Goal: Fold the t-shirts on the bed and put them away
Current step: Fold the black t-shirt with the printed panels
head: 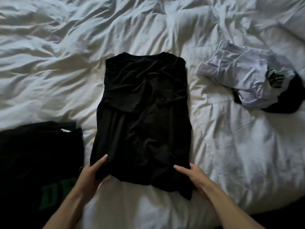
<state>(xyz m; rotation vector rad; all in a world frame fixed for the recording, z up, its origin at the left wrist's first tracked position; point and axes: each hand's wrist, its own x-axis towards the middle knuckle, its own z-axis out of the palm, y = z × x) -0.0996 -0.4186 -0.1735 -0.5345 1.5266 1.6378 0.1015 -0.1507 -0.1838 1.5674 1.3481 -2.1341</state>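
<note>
Rumpled white bed point(57, 63) carries a limp, light black t-shirt point(142, 113), its hem corners seemingly pinched in left hand point(92, 172) and right hand point(193, 176) grips.

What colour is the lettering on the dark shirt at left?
Green lettering, in the head view.

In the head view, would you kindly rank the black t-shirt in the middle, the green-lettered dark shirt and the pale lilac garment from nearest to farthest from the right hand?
1. Black t-shirt: gripped at its hem by the right hand.
2. Green-lettered dark shirt: far left.
3. Pale lilac garment: upper right, crumpled.
</note>
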